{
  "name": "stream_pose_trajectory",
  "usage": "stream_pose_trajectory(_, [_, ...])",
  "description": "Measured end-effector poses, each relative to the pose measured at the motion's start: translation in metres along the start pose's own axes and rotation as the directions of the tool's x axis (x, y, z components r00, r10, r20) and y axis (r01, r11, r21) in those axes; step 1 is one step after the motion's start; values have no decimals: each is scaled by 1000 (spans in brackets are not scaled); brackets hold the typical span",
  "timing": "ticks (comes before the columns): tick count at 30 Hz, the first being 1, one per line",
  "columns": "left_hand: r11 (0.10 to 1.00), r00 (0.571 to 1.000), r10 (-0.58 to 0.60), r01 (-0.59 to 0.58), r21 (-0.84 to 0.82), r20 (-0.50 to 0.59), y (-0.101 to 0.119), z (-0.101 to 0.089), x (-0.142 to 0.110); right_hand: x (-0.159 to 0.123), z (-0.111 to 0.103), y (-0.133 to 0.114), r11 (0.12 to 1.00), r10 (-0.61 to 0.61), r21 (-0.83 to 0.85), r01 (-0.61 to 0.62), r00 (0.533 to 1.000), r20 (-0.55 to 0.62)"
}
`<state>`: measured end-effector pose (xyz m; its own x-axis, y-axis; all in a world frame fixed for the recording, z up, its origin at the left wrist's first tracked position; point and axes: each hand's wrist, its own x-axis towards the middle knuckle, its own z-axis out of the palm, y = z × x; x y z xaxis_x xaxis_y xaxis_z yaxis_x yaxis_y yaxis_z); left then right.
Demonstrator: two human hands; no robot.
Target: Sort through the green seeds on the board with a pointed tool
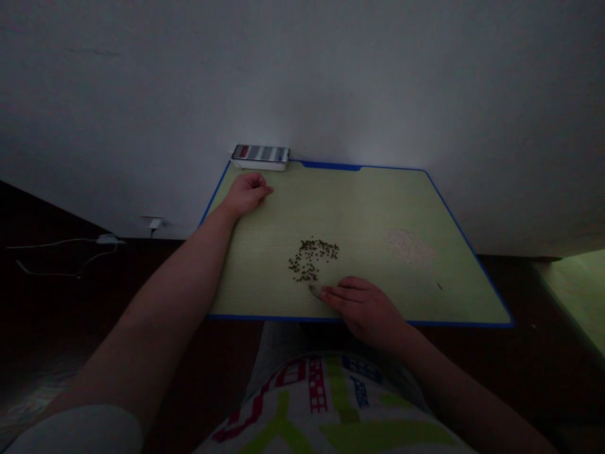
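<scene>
My left hand (249,191) rests near the far left of the pale table top (350,202), its fingers curled in and closed. What it may hold inside is hidden. At the near edge, my right hand (362,306) lies low on the table with its fingers pressed together. A small greyish tip (315,291) shows at its fingertips, too dim to name. Just beyond these fingertips, small dark greenish-brown beans or seeds (309,257) are spread in a loose patch. To the right lies a separate patch of pale, fine grains (410,247), apart from both hands.
A phone (261,153) lies on a white box at the table's back left corner, by the wall. A thin dark sliver (439,286) lies at the right. Blue edging frames the table. A white plug (155,224) and cable (101,239) are at the left.
</scene>
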<state>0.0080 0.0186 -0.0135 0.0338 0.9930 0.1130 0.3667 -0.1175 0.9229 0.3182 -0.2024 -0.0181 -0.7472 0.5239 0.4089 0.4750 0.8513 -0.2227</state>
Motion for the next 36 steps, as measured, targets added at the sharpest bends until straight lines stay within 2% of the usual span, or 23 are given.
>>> stream_pose_trajectory(5, [1000, 1000, -11, 11, 0, -1, 3, -1, -2, -4, -5, -4, 1000, -28, -10, 28, 1000, -7])
stream_pose_trajectory(12, [1000, 1000, 2, -2, 0, -2, -1, -1, 0, 1, -2, -5, 998, 15, 62, -14, 1000, -23])
stream_pose_trajectory(20, [1000, 1000, 12, -12, 11, 1, -2, -1, 0, 12, 6, -2, 994, -61, 87, 64, 998, -33])
stream_pose_trajectory(25, [1000, 1000, 14, -14, 7, 3, -7, -2, 3, 5, -4, -1, 986, -93, 144, 86, 995, 41])
stream_pose_trajectory(33, [999, 1000, 4, -3, 35, -2, -11, -2, 5, -12, -19, 4, 965, -6, 264, 4, 1000, 10])
stream_pose_trajectory(36, [999, 1000, -4, 4, 50, -9, -10, -1, 5, -13, -27, 11, 940, 165, 298, -167, 986, 34])
